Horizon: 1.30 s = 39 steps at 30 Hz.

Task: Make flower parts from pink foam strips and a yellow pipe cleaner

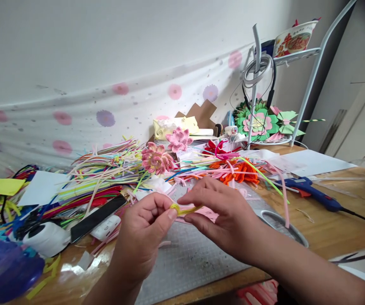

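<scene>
My left hand (144,228) pinches the curled end of a yellow paper strip (184,208) between thumb and fingers. My right hand (220,212) is closed on the other end of that same strip, with pink paper strips (208,217) under its fingers. Both hands hover above a grey cutting mat (192,254) on the wooden table (328,228). Two finished pink paper flowers (157,159) lie just beyond the hands.
A heap of coloured paper strips (100,178) covers the left and middle. A blue glue gun (309,190) lies right, a metal lid (284,224) beside my right wrist. A black ruler (96,217) and a white object (47,238) lie left. A white rack (258,84) stands behind.
</scene>
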Motion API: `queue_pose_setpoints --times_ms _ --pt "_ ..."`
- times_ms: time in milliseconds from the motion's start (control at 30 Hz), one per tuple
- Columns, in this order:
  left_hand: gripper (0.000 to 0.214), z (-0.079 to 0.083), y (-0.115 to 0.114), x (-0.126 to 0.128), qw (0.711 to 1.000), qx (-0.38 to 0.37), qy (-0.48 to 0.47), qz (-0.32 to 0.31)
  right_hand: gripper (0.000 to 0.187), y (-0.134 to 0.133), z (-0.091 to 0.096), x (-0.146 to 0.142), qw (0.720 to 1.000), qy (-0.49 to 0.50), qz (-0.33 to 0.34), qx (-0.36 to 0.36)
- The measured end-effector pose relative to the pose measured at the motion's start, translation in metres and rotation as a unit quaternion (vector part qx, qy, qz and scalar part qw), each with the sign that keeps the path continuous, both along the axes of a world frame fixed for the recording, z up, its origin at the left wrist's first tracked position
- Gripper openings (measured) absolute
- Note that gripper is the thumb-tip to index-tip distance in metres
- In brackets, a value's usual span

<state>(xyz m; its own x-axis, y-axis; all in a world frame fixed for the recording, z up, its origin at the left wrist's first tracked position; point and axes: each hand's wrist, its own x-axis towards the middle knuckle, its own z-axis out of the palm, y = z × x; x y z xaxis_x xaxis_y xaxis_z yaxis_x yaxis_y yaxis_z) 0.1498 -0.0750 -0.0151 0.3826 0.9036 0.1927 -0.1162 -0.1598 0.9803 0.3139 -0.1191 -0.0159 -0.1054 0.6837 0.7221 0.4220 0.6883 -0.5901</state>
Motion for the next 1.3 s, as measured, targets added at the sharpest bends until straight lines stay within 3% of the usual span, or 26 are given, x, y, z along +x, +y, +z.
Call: queue_pose_setpoints --times_ms 100,233,333,433,533,667,767,900,1000,1067,1133,1233,1300 --pt "0.014 -0.006 0.002 -0.004 0.996 0.005 0.075 -0.047 0.018 -0.003 0.001 0.011 0.992 -0.097 -0.037 0.065" --pt "0.014 -0.007 0.008 -0.004 0.976 -0.008 0.165 -0.145 0.011 -0.008 -0.006 0.018 0.982 -0.178 -0.045 0.051" --pt "0.013 -0.001 0.014 -0.002 0.955 -0.014 0.21 -0.209 0.011 -0.01 -0.01 0.019 0.98 -0.191 -0.027 0.039" --pt "0.011 0.001 0.018 0.002 0.949 -0.054 0.206 -0.233 0.015 -0.01 -0.013 0.019 0.982 -0.178 -0.039 0.046" --pt "0.011 -0.005 0.017 0.01 0.961 -0.121 0.142 -0.205 0.014 -0.007 -0.018 0.02 0.979 -0.181 -0.079 0.057" --pt "0.014 -0.023 0.005 0.027 0.978 -0.175 -0.003 -0.113 0.013 -0.003 -0.028 0.018 0.963 -0.2 -0.165 0.079" --pt "0.01 -0.035 -0.007 0.04 0.966 -0.224 -0.118 -0.061 0.014 -0.002 -0.034 0.011 0.949 -0.203 -0.219 0.1" --pt "0.011 -0.042 -0.014 0.046 0.938 -0.272 -0.211 -0.049 0.014 -0.001 -0.038 0.002 0.946 -0.184 -0.246 0.107" --pt "0.013 -0.043 -0.008 0.038 0.964 -0.215 -0.152 -0.03 0.013 0.0 -0.038 0.004 0.956 -0.185 -0.219 0.068" --pt "0.016 -0.039 -0.001 0.029 0.989 -0.132 -0.058 -0.031 0.015 0.001 -0.036 0.01 0.967 -0.184 -0.174 0.036" --pt "0.018 -0.032 0.005 0.019 0.995 -0.047 0.057 -0.061 0.018 0.0 -0.032 0.017 0.976 -0.185 -0.112 0.021" --pt "0.018 -0.015 0.015 0.007 0.966 0.047 0.208 -0.149 0.015 -0.003 -0.026 0.023 0.981 -0.192 -0.026 0.024" --pt "0.016 -0.006 0.021 0.003 0.939 0.065 0.261 -0.216 0.013 -0.004 -0.022 0.023 0.98 -0.197 0.023 0.031"
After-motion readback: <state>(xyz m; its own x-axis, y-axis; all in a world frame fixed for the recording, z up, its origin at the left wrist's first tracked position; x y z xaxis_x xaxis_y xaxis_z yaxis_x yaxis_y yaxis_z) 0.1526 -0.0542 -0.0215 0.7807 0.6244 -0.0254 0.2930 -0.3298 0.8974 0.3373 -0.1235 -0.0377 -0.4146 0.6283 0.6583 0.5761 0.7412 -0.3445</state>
